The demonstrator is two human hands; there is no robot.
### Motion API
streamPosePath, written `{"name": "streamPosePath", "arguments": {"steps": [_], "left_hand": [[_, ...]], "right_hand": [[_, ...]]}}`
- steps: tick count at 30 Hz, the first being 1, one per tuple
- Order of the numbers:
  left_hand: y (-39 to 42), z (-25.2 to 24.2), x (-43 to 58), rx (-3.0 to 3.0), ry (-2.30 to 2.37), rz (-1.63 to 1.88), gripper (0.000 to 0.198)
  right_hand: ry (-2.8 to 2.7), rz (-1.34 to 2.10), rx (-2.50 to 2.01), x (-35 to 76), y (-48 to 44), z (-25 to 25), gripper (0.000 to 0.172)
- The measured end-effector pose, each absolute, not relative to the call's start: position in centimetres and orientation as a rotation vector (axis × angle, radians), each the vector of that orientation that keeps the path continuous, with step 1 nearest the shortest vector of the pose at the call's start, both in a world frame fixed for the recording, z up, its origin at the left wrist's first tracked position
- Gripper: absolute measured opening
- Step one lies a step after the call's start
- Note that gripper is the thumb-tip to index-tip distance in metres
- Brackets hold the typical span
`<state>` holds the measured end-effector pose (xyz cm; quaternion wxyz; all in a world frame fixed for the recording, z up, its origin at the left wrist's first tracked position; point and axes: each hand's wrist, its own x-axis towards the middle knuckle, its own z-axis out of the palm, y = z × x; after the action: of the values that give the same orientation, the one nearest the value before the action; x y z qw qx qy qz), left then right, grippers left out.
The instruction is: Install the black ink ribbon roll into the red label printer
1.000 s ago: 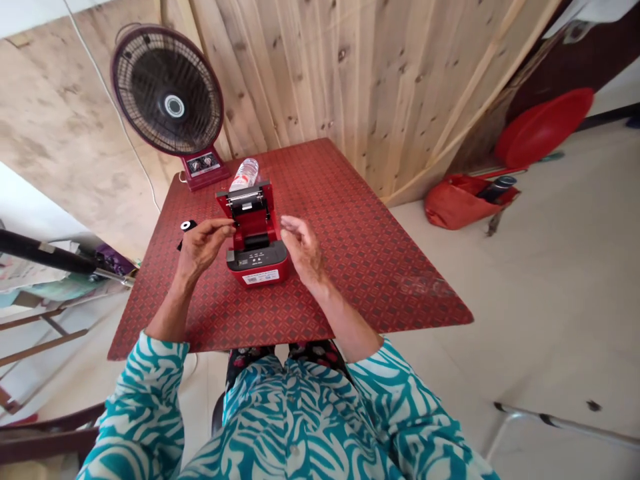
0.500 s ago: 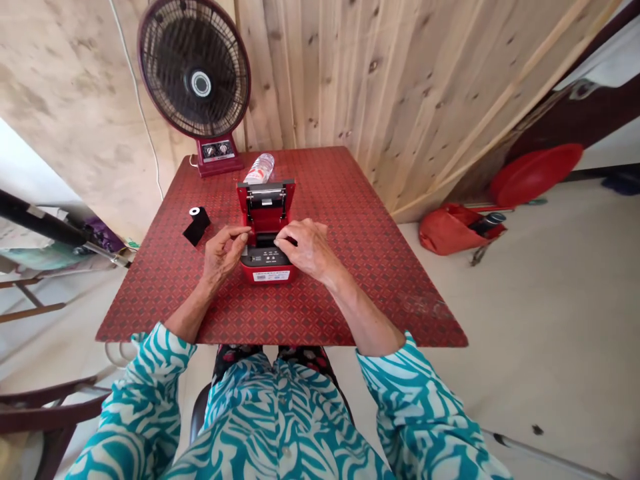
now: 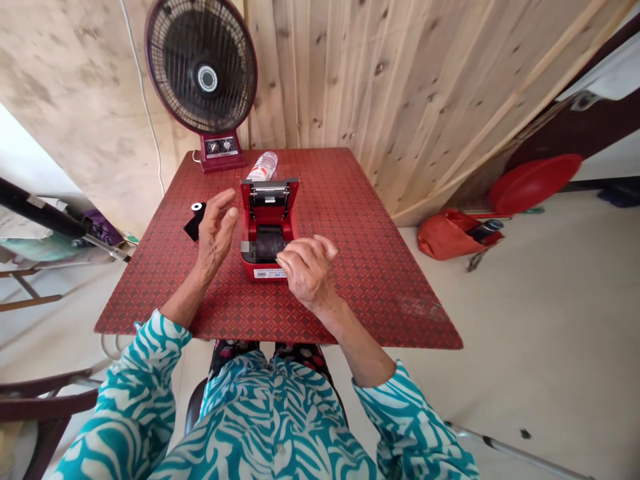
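- Two bare hands have just drawn apart from the open bay of a red label printer (image 3: 247, 243), uncovering a dark roll (image 3: 270, 243) seated inside it.
- Left hand (image 3: 216, 233): raised and open beside the printer, fingers pointing upward, holding nothing.
- Right hand (image 3: 309, 270): loosely curled over the printer's front edge, with nothing visible in its grasp.
- Printer: near the middle of a red patterned tabletop (image 3: 360, 267), its lid (image 3: 270, 193) standing up at the back.
- Just beside the left hand's fingers, a small black roll with a white core (image 3: 194, 227) lies on the tabletop.
- Behind the printer, a plastic water bottle (image 3: 263, 167) lies near a maroon desk fan (image 3: 203, 77).
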<state>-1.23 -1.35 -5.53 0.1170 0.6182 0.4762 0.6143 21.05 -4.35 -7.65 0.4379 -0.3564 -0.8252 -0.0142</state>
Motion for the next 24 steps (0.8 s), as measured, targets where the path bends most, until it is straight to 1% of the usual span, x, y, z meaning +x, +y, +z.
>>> {"name": "streamPosePath", "arguments": {"steps": [3, 7, 11, 15, 17, 21, 24], "left_hand": [[0.1, -4.2, -1.3, 1.766, 1.34, 1.75, 0.056], [2.0, -3.8, -1.2, 1.722, 1.276, 1.662, 0.062], [2.7, -3.9, -1.3, 1.67, 1.257, 1.669, 0.062], [1.6, -3.9, -1.5, 1.632, 1.228, 1.735, 0.057], [0.7, -4.3, -1.5, 1.636, 1.248, 1.732, 0.054], [-1.1, -6.3, -1.8, 1.707, 1.301, 1.61, 0.06], [-1.6, -7.8, -2.0, 1.773, 1.317, 1.54, 0.058]], "right_hand": [[-2.056, -0.058, -0.859, 21.3, -5.1, -8.6, 0.021], [-2.045, -0.074, -0.828, 21.5, -5.2, -9.7, 0.021], [-2.055, 0.046, -0.867, 21.6, -5.1, -10.2, 0.024], [-2.035, -0.024, -0.845, 21.7, -5.2, -10.3, 0.024], [-2.025, -0.062, -0.83, 21.7, -5.2, -10.3, 0.024], [-2.045, 0.009, -0.859, 21.8, -5.2, -10.6, 0.025], [-2.036, 0.035, -0.868, 21.8, -5.4, -10.7, 0.024]]}}
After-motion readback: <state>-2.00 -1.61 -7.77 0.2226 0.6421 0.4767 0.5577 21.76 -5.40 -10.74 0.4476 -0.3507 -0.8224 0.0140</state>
